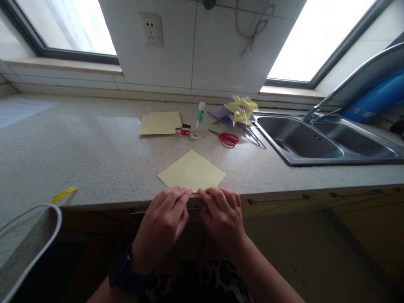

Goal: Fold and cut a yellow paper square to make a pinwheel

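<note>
A pale yellow square of paper (192, 170) lies on the counter with one corner toward me at the front edge. My left hand (168, 212), a dark watch on its wrist, has its fingers closed on the near part of the sheet. Close beside it, my right hand (222, 214) grips the same part, fingers bent and thumb underneath. Both hands' fingertips almost meet at the near corner, which they mostly hide; I cannot tell whether it is folded.
Behind the paper are yellow sheets (159, 123), a small red box (185, 129), a clear tape roll (195, 136), a glue stick (201, 112) and red-handled scissors (229, 138). Yellow and purple pinwheels (242, 110) lie by the steel sink (292, 160). A yellow strip (64, 194) is at left.
</note>
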Motion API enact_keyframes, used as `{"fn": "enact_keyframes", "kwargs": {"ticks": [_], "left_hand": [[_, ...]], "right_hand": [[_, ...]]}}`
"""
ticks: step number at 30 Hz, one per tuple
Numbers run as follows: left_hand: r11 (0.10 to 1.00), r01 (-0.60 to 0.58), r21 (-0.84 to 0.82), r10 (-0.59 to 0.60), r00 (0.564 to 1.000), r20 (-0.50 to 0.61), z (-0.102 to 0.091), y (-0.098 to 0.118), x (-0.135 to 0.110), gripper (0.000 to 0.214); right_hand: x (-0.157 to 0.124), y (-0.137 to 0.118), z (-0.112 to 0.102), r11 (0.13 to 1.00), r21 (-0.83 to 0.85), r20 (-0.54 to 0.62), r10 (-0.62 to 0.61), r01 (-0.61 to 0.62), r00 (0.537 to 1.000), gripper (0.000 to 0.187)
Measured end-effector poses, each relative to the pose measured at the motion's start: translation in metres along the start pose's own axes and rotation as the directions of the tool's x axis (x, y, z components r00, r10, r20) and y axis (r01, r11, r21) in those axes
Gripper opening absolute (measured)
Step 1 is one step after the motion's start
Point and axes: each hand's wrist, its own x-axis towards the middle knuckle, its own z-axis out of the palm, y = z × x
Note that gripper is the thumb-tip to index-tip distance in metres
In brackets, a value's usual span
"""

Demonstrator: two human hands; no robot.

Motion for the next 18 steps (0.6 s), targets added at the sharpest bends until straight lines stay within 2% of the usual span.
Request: {"fn": "enact_keyframes", "kwargs": {"ticks": [6, 18], "left_hand": [[0.998, -0.013, 0.068, 0.013, 1.000, -0.005, 0.0031, 0.0005, 0.0004, 0.046], [0.994, 0.017, 0.105, -0.016, 1.000, -0.014, 0.0071, 0.0026, -0.0011, 0.047]], "right_hand": [[0.0014, -0.0020, 0.0012, 0.999, -0.049, 0.019, 0.019, -0.018, 1.000, 0.035], [0.0079, -0.0016, -0.0006, 0.989, -0.144, 0.075, 0.021, -0.010, 0.997, 0.037]]}}
